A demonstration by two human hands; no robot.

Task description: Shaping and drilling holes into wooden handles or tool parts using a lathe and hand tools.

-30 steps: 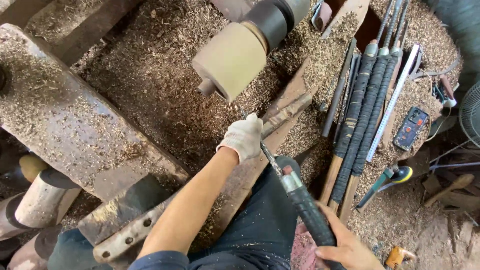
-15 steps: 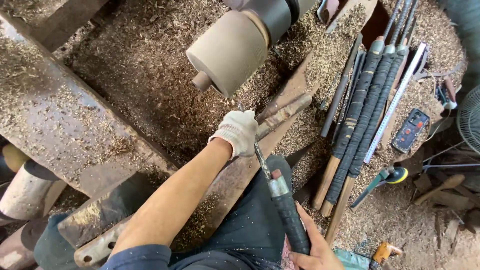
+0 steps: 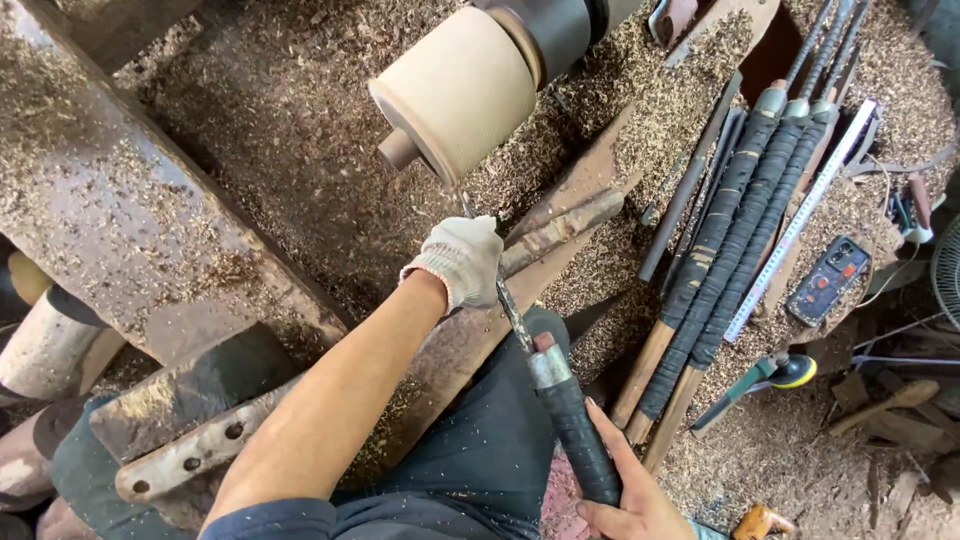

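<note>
The steel shaft of a long turning chisel is clasped by the gloved left hand, whose fingers are closed around the metal where it crosses the tool rest. The black-wrapped handle of the same chisel is gripped near its lower end by the bare right hand, the fingers being folded around the wrapping just below a metal ferrule. The chisel is held slanting upward, and its tip is seen right at the lower edge of the pale wooden cylinder; whether steel and wood touch cannot be told.

The cylinder is mounted on a dark chuck, which lies up and to the right of it, and a small stub projects from the cylinder's free face. Below and to the left of the cylinder a heavy beam covered in shavings is seen, and wood shavings are spread thickly across the ground between them. To the right of the cylinder a row of spare long-handled chisels with wrapped grips is laid side by side on a board. A folding rule rests just beside those chisels, and a small dark electronic device lies farther right of the cylinder.
</note>
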